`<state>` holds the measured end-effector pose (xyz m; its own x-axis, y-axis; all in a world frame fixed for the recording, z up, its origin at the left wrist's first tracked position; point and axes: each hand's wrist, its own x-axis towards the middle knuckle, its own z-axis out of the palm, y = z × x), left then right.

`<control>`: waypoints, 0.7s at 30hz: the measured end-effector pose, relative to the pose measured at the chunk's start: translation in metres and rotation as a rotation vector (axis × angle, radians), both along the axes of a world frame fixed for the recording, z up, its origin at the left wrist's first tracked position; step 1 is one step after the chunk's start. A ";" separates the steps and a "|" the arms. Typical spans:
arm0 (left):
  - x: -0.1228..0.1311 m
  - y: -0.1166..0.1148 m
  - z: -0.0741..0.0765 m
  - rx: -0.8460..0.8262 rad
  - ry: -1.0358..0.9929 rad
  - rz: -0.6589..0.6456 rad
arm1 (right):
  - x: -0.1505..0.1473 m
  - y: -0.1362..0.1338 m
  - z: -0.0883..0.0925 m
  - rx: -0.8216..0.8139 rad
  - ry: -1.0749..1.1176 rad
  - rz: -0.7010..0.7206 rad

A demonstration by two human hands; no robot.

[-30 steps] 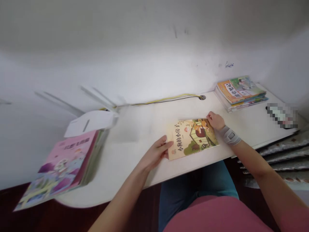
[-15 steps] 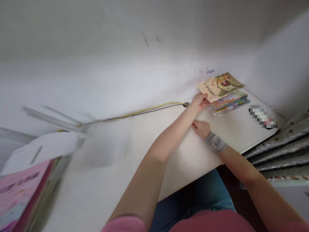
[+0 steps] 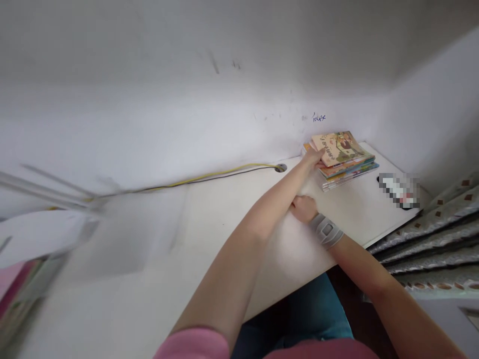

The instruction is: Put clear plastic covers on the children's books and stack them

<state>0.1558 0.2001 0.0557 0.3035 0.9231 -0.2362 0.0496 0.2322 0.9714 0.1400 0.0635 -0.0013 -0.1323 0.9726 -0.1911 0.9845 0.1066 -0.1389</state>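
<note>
Left hand (image 3: 313, 157) reaches far across the worktop (image 3: 187, 239) to the back right corner, its fingers pinching the near edge of the picture book (image 3: 339, 146). The book now lies almost flat on top of the stack of books (image 3: 350, 172) by the wall. Half a second ago it was held tilted and clear above the stack, and a second ago it lay on the worktop in front of the person, between both hands.

Right hand (image 3: 304, 208) rests on the worktop just under the left forearm, fingers curled in and pressed together, holding nothing. It has let go of the book's corner since the first frame. Grey wrist band (image 3: 326, 230) sits behind it.

Yellow cable (image 3: 209, 175) runs along the wall to a cable hole (image 3: 280, 168) just left of the stack. The pink books (image 3: 15, 294) have slid to the far left edge of view — blurred now.
</note>
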 end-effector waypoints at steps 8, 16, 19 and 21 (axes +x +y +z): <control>-0.114 -0.076 0.006 0.623 0.390 -0.055 | 0.008 0.000 -0.009 0.126 0.022 0.017; -0.325 -0.185 -0.023 0.417 1.499 0.160 | 0.013 0.000 -0.022 0.152 0.058 0.035; -0.377 -0.206 -0.040 0.128 1.627 0.254 | 0.017 0.001 -0.028 0.185 0.085 0.023; -0.395 -0.215 -0.050 0.084 1.624 0.248 | 0.018 0.002 -0.030 0.196 0.102 0.014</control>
<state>-0.2389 -0.0153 0.0058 -0.3452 0.9342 -0.0898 0.9384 0.3422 -0.0476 0.1583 0.0653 -0.0316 -0.1545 0.9879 0.0167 0.9648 0.1545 -0.2127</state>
